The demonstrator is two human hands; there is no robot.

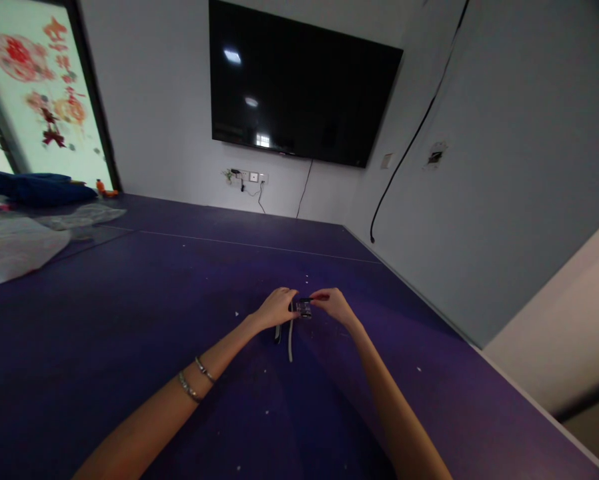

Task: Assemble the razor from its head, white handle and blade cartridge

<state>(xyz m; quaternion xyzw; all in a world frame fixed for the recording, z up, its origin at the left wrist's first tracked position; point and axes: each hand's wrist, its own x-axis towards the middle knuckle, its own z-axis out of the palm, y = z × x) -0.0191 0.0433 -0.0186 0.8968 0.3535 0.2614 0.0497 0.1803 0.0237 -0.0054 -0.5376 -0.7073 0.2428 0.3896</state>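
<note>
Between my hands is a small dark, partly see-through block (304,309) with light marks on it; its exact kind is too small to make out. My left hand (278,307) is closed on its left side, thumb below and fingers above. Fingertips of my right hand (333,303) are pinched at its upper right edge, by a thin dark piece that I cannot name. A pale grey strip like a cable (290,343) hangs down from under my left hand. Beside it is a shorter dark and pale piece (277,335), partly hidden by that hand.
Both hands are over a wide purple surface (189,280) dotted with small white scraps. Clear plastic sheeting (19,247) and dark blue cloth (39,189) lie at the left. A television (299,80) is on the wall, and a black cable (404,153) hangs at the right.
</note>
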